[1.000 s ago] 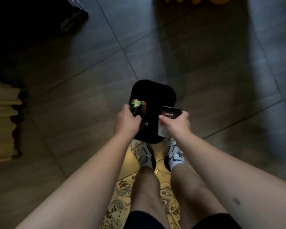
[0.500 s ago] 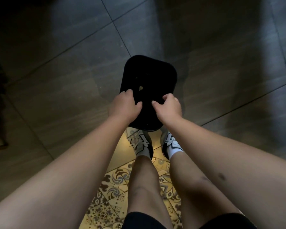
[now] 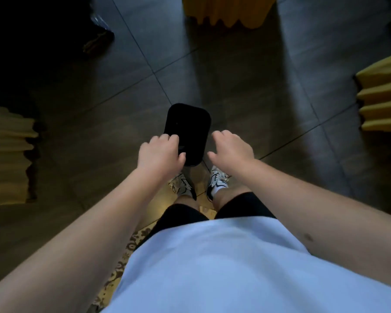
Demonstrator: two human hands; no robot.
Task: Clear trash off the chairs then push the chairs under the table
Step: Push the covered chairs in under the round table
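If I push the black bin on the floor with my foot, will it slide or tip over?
The black bin probably slides rather than tips: it stands on smooth, glossy tile. It looks like a light plastic bin, so a gentle push may be enough. What it holds cannot be seen, so its weight is uncertain.

This is looking like a dining or banquet room, maybe in a restaurant. Large dark floor tiles (image 3: 246, 91) are covering the ground, and pleated yellow cloth skirts (image 3: 228, 12) are hanging down to the floor at several sides. A small black bin (image 3: 190, 123) is standing on the tiles.
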